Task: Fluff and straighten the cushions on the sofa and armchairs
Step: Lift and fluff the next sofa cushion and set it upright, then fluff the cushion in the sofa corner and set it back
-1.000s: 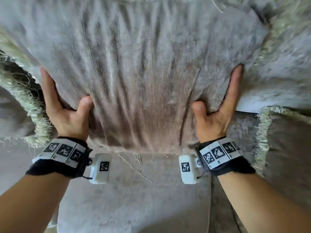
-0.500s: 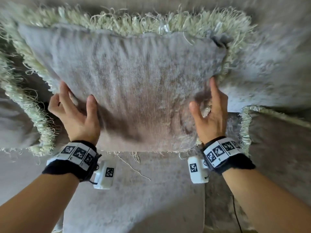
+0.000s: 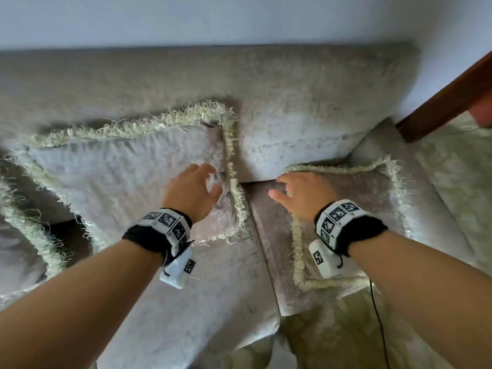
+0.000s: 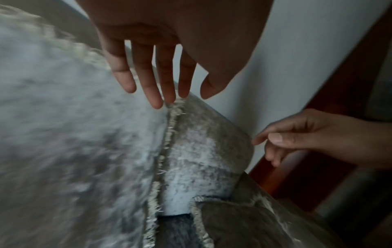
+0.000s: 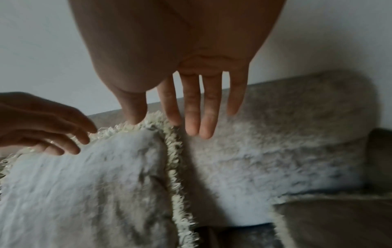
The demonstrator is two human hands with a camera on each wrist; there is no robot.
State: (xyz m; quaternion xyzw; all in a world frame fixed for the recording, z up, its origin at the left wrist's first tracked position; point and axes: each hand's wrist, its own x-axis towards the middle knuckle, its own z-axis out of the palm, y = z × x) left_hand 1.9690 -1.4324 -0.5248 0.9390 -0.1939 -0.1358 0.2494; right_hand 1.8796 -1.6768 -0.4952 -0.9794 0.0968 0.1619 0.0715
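Cushions came first: your grey velvet fringed cushion (image 3: pixel 125 177) leaned propped against the sofa back (image 3: pixel 306 102), apparently done; the flat brownish fringed cushion (image 3: pixel 354 209) remained, with your left hand (image 3: pixel 190 194) and right hand (image 3: pixel 303 194) both slack-fingered and holding nothing.

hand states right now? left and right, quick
Left hand: open, fingers spread over the propped cushion, holding nothing.
Right hand: open, fingers straight above the flat cushion, holding nothing.

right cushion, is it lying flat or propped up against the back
Lying flat. The right cushion rests face up on the seat, unlike the left cushion, which leans on the backrest.
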